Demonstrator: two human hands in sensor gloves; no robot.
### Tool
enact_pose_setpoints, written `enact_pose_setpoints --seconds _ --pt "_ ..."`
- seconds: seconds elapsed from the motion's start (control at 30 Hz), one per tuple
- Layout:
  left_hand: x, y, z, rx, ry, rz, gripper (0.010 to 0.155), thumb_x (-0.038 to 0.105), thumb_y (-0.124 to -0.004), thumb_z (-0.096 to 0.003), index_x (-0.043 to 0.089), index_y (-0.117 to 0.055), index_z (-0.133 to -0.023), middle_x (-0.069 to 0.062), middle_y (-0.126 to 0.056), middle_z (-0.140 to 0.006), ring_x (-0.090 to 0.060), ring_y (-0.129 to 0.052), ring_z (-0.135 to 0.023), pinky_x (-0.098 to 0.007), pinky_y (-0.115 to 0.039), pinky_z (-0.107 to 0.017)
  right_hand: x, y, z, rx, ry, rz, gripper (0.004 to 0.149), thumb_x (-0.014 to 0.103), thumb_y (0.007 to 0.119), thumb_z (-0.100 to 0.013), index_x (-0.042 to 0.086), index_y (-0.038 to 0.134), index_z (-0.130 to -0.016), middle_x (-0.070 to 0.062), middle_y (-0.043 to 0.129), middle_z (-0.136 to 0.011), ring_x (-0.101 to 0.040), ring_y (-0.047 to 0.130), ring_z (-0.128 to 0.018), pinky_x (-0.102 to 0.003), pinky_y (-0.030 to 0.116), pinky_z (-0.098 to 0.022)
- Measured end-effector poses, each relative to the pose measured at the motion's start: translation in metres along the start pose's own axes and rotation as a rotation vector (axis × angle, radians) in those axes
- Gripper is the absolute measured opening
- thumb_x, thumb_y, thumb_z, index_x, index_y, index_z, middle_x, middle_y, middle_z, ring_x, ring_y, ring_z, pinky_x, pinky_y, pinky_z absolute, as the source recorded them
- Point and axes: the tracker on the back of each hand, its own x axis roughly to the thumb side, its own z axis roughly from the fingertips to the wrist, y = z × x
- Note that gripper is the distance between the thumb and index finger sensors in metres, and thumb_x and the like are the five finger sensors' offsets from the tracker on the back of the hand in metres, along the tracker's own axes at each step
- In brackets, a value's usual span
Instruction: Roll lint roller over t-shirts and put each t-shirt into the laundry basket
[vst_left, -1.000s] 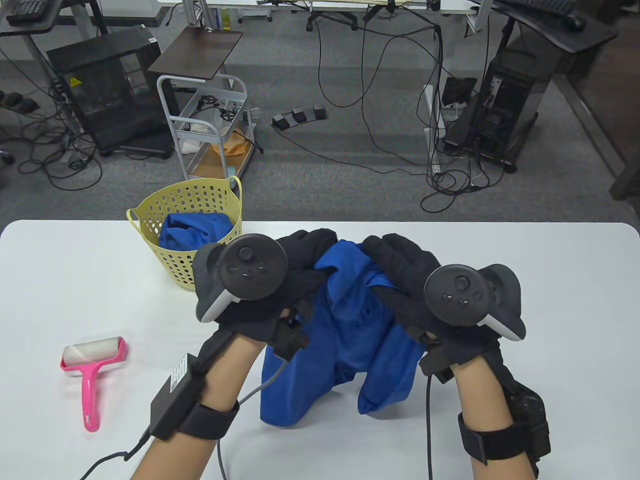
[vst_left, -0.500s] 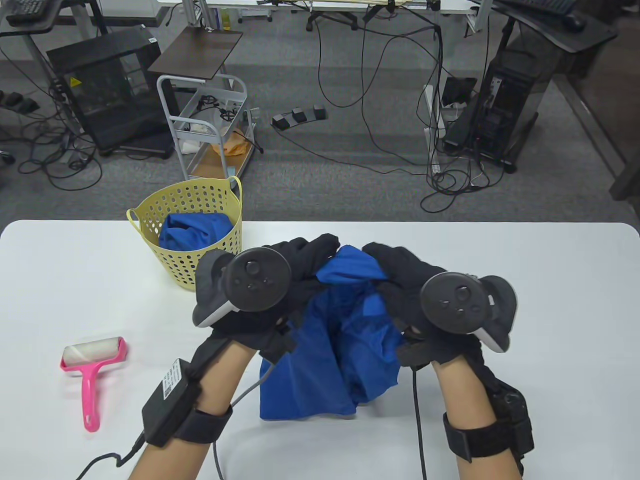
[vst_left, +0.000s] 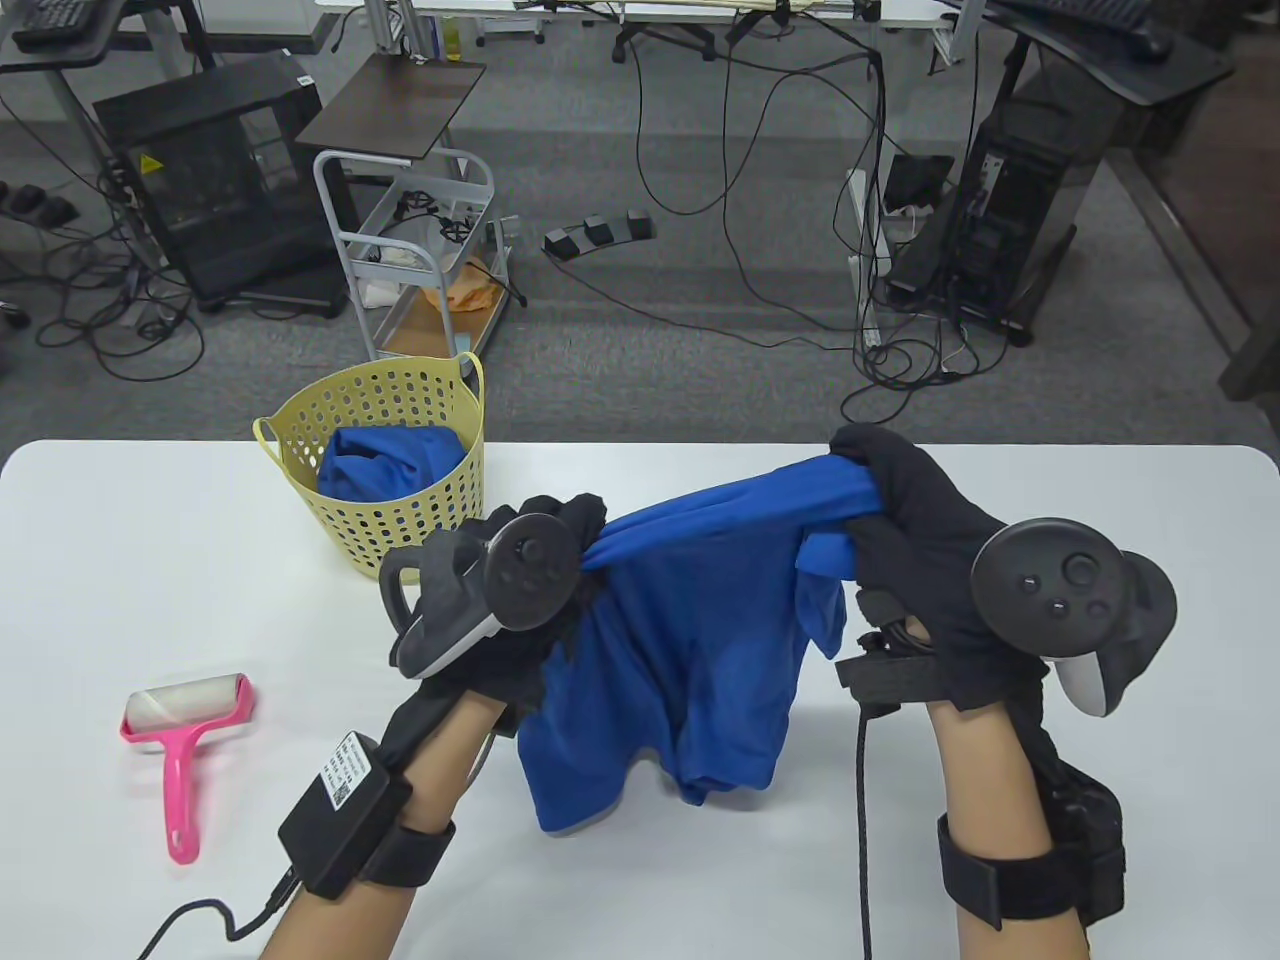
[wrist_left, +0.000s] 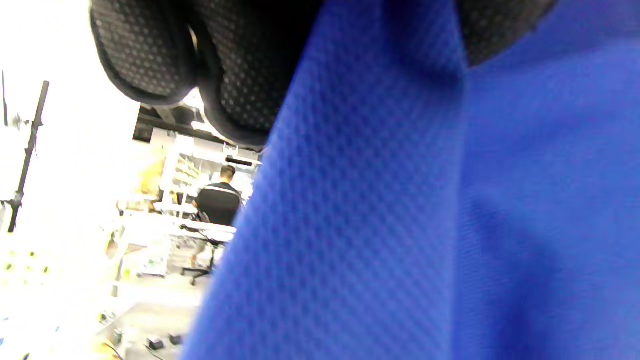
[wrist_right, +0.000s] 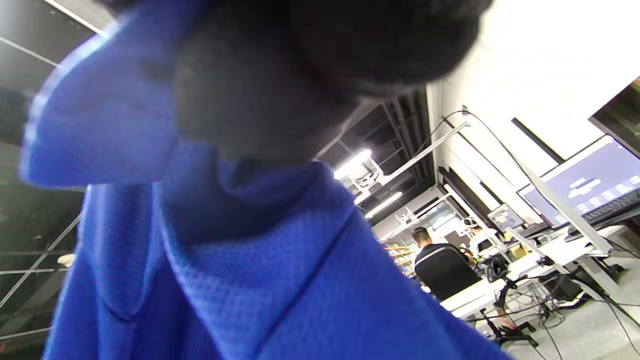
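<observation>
Holding: one blue t-shirt (vst_left: 700, 640), top edge bunched in the curled fingers of the left hand (vst_left: 520, 590) and right hand (vst_left: 930, 560), body hanging below them to the table (vst_left: 150, 540). Soft, light, limp by the look of it (likely to sag between grips); best held at bunched edges. Basket (vst_left: 300, 420) beyond the left fingers; roller (vst_left: 185, 730) lies apart.

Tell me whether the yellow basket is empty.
Not empty: the yellow basket already holds a crumpled blue garment, seen from the table view.
</observation>
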Motion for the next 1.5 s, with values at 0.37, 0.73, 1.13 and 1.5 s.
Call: enact_pose_setpoints --seconds 0.37,0.73,1.13,1.5 --pt "0.003 0.036 -0.007 0.018 0.043 0.076 0.057 0.059 -0.073 -0.0475 0.032 -0.075 -0.097 -0.004 -0.105 -0.063 0.002 -0.103 0.006 -0.02 -0.092 -0.001 -0.008 -0.011 0.004 -0.032 0.027 -0.067 0.04 0.037 0.074 -0.052 0.024 0.07 -0.09 0.001 0.098 -0.073 0.001 0.098 -0.013 -0.01 0.087 -0.003" --pt "-0.008 0.045 -0.02 -0.073 -0.064 0.73 0.045 0.032 -0.075 -0.0536 0.039 -0.069 -0.097 -0.006 -0.069 -0.105 -0.013 -0.115 -0.045 -0.022 -0.101 -0.022 0.005 -0.036 0.003 -0.048 -0.011 -0.129 0.045 0.032 0.08 -0.052 0.027 0.067 -0.095 0.0 0.09 -0.083 -0.008 0.1 -0.044 -0.013 0.089 -0.02" --pt "0.0 0.022 -0.018 0.115 -0.073 0.262 0.074 0.057 -0.092 -0.0422 0.024 -0.058 -0.099 0.02 -0.089 -0.046 -0.008 -0.095 -0.022 -0.038 -0.087 -0.05 0.001 -0.04 -0.007 -0.12 0.044 -0.031 0.041 0.03 0.078 -0.052 0.026 0.071 -0.093 -0.001 0.09 -0.081 -0.006 0.099 -0.037 -0.011 0.087 -0.016" --pt "-0.019 -0.004 -0.015 0.118 0.024 -0.052 0.048 0.046 -0.071 -0.0521 0.036 -0.064 -0.099 0.001 -0.089 -0.089 0.005 -0.101 -0.008 -0.027 -0.096 -0.03 -0.004 -0.049 -0.004 -0.206 0.089 -0.043 0.041 0.029 0.078 -0.052 0.026 0.071 -0.092 -0.002 0.09 -0.08 -0.006 0.099 -0.034 -0.01 0.086 -0.013"
